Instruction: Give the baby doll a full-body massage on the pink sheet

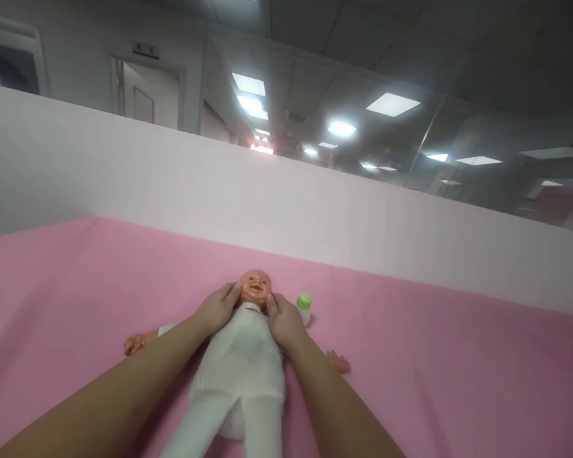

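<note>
Pink sheet [434, 356], doll [248, 356] lying face-up.
Left hand [217, 310] and right hand [282, 321] cup its head, fingers loosely curled; an even, gentle hold suits best.

Both bare forearms reach forward from the near edge, converging toward the middle. Left hand [218, 308] and right hand [281, 320] sit close together, palms facing inward, fingers gently curled.
</note>
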The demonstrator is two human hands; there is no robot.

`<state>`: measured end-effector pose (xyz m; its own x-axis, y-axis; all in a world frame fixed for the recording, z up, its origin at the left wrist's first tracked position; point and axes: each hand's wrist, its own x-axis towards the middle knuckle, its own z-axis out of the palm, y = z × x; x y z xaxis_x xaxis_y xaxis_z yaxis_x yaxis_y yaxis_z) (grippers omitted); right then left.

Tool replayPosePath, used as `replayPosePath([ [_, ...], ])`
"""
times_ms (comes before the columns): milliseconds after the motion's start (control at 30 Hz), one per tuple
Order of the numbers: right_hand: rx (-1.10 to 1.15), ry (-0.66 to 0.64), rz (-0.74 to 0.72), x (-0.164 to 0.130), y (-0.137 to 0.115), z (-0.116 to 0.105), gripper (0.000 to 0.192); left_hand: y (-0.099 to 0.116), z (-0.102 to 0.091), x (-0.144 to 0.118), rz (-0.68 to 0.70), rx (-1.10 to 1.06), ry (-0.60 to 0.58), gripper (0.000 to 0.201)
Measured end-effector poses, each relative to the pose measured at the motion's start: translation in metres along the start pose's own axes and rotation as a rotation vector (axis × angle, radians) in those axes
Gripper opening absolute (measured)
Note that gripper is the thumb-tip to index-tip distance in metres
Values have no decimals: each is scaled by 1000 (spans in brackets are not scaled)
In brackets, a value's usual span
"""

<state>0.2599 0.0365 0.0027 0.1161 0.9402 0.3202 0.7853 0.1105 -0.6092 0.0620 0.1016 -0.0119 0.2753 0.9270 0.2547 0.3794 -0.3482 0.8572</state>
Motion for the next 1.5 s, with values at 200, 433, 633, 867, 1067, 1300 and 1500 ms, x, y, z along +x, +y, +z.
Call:
replayPosePath([
  [200, -42, 198, -81, -17, 6, -37, 26, 12, -5, -5, 82, 24, 116, 53],
  [433, -156, 312, -96, -31, 36, -56, 51, 76, 0, -23, 154, -193, 161, 35],
  [633, -285, 83, -59, -25, 36, -47, 64, 124, 57, -20, -394, -656, -132, 36],
  [867, -301, 67, 2, -19, 40, -52, 69, 128, 103, 1, -615, -802, -173, 33],
  [1067, -308, 25, -7, -18, 35, -49, 67, 127, 108, 4, -656, -881, -185, 32],
  [1300, -304, 37, 9, -19, 32, -52, 61, 126, 78, -12, -614, -986, -99, 29],
  [1500, -363, 95, -55, -19, 24, -58, 51, 116, 50, -30, -544, -1118, -10, 26],
])
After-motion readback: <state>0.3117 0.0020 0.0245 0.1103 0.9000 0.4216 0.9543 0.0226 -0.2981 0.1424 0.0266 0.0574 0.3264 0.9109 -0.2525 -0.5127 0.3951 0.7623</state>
